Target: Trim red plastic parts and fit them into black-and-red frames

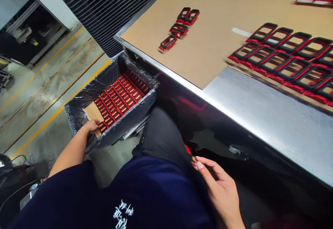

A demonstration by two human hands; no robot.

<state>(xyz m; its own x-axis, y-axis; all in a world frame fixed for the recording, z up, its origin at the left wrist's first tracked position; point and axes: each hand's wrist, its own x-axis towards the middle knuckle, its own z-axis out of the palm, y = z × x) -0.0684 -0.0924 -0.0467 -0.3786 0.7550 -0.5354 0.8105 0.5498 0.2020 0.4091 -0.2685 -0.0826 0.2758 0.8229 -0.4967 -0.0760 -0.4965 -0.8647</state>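
L hand [92,126] is at the near-left end of the red/black frames [118,100] in the lined bin [126,126], can't tell if gripping any; R hand [218,180] is pinched narrow, unsure if on smth, w/ the leg [161,133] btwn it & the bin. Bench [260,104] w/ more frames [282,54] on the right, ribbed panel [101,14] far left.

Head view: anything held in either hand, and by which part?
Left hand: right at a red-and-black frame in the lined bin; can't tell whether or where it's gripped. Right hand: nothing visibly held.
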